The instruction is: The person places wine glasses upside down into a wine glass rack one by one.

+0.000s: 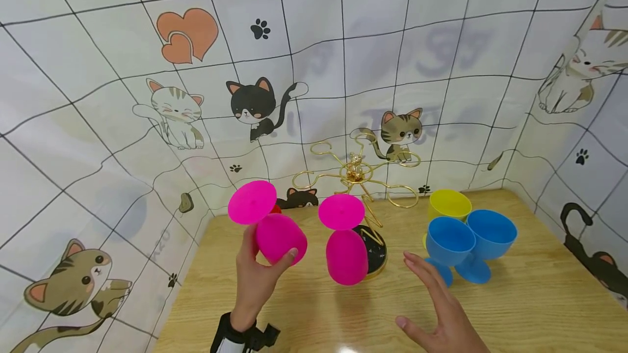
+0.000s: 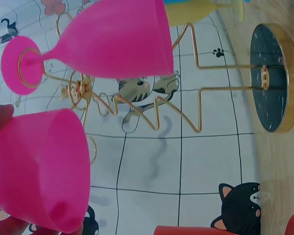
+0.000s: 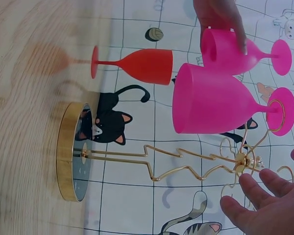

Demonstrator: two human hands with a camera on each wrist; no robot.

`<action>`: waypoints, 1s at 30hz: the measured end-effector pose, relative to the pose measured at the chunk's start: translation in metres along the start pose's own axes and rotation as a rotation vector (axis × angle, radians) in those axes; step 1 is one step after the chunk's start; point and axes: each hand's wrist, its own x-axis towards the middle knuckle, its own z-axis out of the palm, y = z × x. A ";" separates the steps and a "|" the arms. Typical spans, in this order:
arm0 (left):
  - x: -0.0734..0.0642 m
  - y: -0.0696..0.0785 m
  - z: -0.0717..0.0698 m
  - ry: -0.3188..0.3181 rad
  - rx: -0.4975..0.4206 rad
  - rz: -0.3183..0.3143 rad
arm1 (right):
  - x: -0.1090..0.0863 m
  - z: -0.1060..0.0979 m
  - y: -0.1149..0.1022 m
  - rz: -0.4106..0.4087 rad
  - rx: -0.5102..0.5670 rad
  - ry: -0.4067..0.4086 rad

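Observation:
My left hand (image 1: 260,285) grips a pink plastic goblet (image 1: 282,237) by its bowl, upside down, with its foot on top. A second pink goblet (image 1: 346,257) hangs foot-up from a ring of the gold wire rack (image 1: 354,173); its foot rests in that ring in the left wrist view. The held goblet is beside the hanging one, to its left. My right hand (image 1: 439,304) holds nothing, its fingers extended and thumb apart, to the right of the rack's round black base (image 1: 376,255). In the right wrist view its fingertips overlap the rack's top.
Two blue goblets (image 1: 450,239) stand upright at the right of the wooden table (image 1: 314,326), with a yellow goblet (image 1: 448,203) behind them. A red goblet (image 3: 149,66) stands upright behind the held one. A cat-print sheet (image 1: 314,86) hangs around the table.

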 end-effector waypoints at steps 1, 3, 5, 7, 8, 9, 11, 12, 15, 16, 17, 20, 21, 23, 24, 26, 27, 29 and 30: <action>0.003 -0.002 0.000 0.008 0.009 -0.017 | 0.000 0.000 0.000 0.010 0.004 -0.002; 0.009 -0.004 0.000 0.014 0.016 -0.061 | 0.000 -0.001 0.000 0.019 0.002 -0.003; 0.014 -0.006 0.001 0.010 0.020 -0.111 | 0.000 -0.002 0.000 0.018 0.004 -0.005; 0.019 -0.009 0.002 0.003 0.026 -0.155 | 0.000 -0.002 0.001 0.003 0.001 0.002; 0.022 -0.010 0.003 0.001 0.025 -0.166 | 0.000 -0.002 0.002 0.002 -0.003 0.006; 0.024 -0.012 0.004 -0.002 0.026 -0.176 | 0.000 -0.002 0.002 -0.005 0.000 0.010; 0.029 -0.014 0.007 -0.006 0.036 -0.201 | 0.000 -0.001 0.002 0.002 -0.010 0.013; 0.032 -0.015 0.008 -0.005 0.043 -0.209 | 0.000 -0.001 0.003 0.009 -0.019 0.016; 0.039 -0.018 0.013 -0.005 0.058 -0.234 | -0.001 0.000 0.002 0.033 -0.030 0.023; 0.042 -0.018 0.014 -0.006 0.062 -0.242 | -0.001 0.000 0.002 0.040 -0.036 0.024; 0.044 -0.019 0.016 -0.006 0.063 -0.247 | -0.001 -0.001 0.002 0.039 -0.031 0.027; 0.049 -0.021 0.022 -0.008 0.070 -0.253 | -0.002 -0.001 0.003 0.025 -0.002 0.026; 0.051 -0.021 0.023 -0.011 0.073 -0.252 | -0.002 -0.001 0.003 0.021 0.006 0.023; 0.054 -0.023 0.026 -0.018 0.082 -0.262 | -0.003 -0.001 0.005 -0.001 0.032 0.019; 0.055 -0.024 0.027 -0.021 0.088 -0.267 | -0.003 0.000 0.006 -0.015 0.042 0.019; 0.058 -0.025 0.030 -0.029 0.092 -0.283 | -0.003 0.000 0.008 -0.040 0.064 0.020; 0.059 -0.026 0.032 -0.033 0.094 -0.289 | -0.003 0.000 0.010 -0.056 0.075 0.022; 0.062 -0.028 0.035 -0.041 0.094 -0.305 | -0.003 0.000 0.012 -0.077 0.091 0.025; 0.063 -0.028 0.037 -0.046 0.092 -0.308 | -0.003 -0.001 0.013 -0.084 0.097 0.026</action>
